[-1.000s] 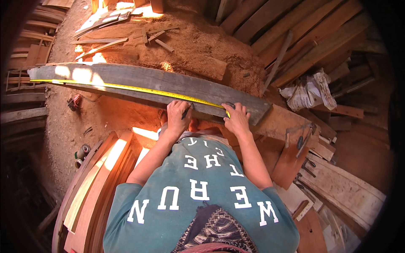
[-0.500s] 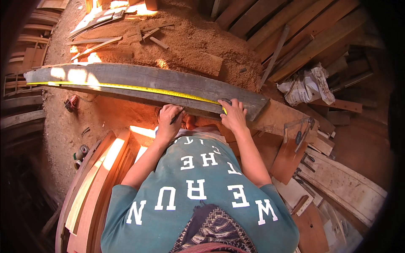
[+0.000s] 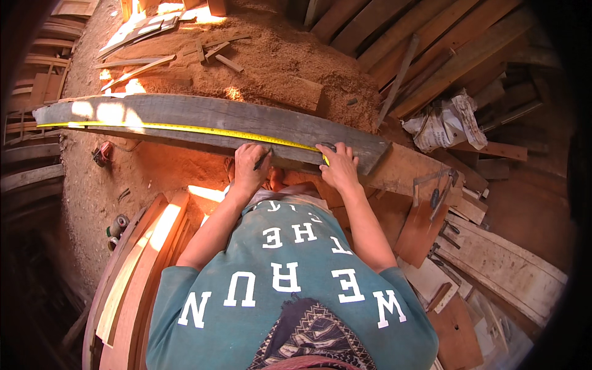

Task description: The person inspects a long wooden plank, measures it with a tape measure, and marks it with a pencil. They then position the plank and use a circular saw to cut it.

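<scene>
A long grey weathered wooden plank [image 3: 203,111] lies across in front of me. Along its near edge runs the yellow blade of a tape measure [image 3: 228,132], stretched from the plank's left end to my right hand [image 3: 340,168]. That hand is closed around the black and yellow tape case, over the plank's right part. My left hand [image 3: 250,166] rests at the near edge of the plank, just below the blade. Its fingers pinch a thin dark stick-like thing [image 3: 261,160], perhaps a pencil; its kind is not clear.
Sawdust [image 3: 277,55] with wood scraps covers the ground beyond the plank. Curved boards [image 3: 145,259] are stacked at my left. On the right lie a frame saw [image 3: 436,191], a white sack [image 3: 444,126] and a pale board [image 3: 505,265]. A corded red tool [image 3: 103,153] sits left.
My left hand has shifted slightly right and up, closer to the tape blade, with the dark stick-like thing. The right hand stays at the tape case.
</scene>
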A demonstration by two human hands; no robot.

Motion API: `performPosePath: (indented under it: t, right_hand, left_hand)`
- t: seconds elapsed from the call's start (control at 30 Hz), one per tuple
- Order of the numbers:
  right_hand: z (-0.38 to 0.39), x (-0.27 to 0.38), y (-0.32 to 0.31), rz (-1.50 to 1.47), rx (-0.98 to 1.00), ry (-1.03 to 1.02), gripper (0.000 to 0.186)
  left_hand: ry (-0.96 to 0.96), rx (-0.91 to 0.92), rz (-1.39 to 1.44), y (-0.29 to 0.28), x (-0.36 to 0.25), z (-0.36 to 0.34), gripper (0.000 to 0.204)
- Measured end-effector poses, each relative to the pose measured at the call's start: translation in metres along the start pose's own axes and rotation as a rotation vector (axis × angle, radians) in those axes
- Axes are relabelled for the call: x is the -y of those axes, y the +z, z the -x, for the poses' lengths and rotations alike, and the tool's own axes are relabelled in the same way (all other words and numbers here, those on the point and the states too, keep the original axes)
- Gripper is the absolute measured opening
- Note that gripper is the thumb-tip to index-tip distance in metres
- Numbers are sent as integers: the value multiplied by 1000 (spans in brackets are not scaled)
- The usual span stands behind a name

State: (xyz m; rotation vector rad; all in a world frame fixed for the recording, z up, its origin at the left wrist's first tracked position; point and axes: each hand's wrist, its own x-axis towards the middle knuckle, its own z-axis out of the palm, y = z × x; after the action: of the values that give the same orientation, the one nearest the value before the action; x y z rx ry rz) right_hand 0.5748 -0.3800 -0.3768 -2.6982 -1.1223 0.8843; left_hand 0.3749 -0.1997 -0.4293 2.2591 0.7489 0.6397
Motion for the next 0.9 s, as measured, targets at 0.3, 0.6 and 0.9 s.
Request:
performPosePath:
  t: [0.3,0.6,0.9]
  right_hand:
    - [4,5,0,13,37,-18,62]
    - [-16,37,27,-336,440,-145,66]
    - [-4,56,30,-147,429,-60,65]
  left_hand:
    - [-466,150,39,-27,81,116,14]
    - [-1084,-50,327,-67,185,210,13]
    - [-1417,-71,444,-52,180,258,21]
